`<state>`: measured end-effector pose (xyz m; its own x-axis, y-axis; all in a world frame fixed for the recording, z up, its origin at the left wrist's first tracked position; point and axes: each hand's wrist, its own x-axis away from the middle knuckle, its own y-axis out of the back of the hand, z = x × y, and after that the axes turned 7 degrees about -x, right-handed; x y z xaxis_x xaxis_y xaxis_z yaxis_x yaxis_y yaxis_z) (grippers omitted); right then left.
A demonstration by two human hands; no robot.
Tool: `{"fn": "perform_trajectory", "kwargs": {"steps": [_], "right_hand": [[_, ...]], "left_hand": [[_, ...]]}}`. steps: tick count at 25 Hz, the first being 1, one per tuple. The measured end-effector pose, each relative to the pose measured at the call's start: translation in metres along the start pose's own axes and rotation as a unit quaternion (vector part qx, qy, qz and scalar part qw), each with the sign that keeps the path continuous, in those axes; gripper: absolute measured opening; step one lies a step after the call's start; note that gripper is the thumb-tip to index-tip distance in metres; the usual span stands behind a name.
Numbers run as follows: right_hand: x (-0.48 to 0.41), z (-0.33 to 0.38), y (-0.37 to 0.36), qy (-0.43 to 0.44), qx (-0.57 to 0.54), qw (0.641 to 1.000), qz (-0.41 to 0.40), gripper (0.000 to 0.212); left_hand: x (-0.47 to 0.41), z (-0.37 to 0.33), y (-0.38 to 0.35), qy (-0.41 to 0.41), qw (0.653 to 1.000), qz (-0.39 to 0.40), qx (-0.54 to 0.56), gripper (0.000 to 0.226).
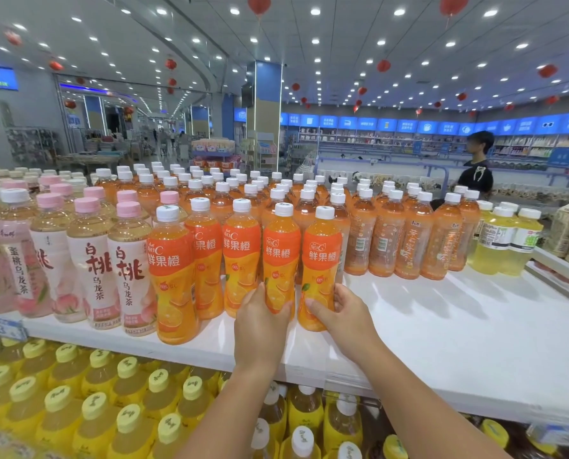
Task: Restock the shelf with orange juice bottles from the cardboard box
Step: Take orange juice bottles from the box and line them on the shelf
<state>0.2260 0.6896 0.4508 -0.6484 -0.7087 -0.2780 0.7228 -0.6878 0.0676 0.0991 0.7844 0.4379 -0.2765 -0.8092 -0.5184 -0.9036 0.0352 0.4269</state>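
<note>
Several orange juice bottles with white caps stand in rows on the white top shelf. My left hand grips the base of one front-row orange juice bottle. My right hand grips the base of the orange juice bottle beside it on the right. Both bottles stand upright on the shelf, in line with three more front bottles to the left. The cardboard box is out of view.
Pink-capped peach tea bottles fill the shelf's left part. Pale orange bottles and yellow-green bottles stand to the right, with bare shelf in front of them. Yellow bottles fill the lower shelf. A person stands beyond the shelf.
</note>
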Motion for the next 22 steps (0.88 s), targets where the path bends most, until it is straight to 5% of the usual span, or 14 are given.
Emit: {"fn": "perform_trajectory", "kwargs": {"steps": [12,19,22], "right_hand": [[0.01,0.011,0.0,-0.046,0.017,0.999,0.016,0.038],[0.045,0.03,0.016,-0.08,0.119,0.99,-0.016,0.074],[0.068,0.037,0.029,-0.083,0.12,0.989,-0.038,0.063]], "left_hand": [[0.005,0.001,0.014,0.012,0.995,0.073,0.063,0.034],[0.038,-0.033,0.04,0.004,0.98,0.161,0.121,0.041],[0.055,-0.045,0.043,-0.008,0.964,0.223,0.143,0.053]]}}
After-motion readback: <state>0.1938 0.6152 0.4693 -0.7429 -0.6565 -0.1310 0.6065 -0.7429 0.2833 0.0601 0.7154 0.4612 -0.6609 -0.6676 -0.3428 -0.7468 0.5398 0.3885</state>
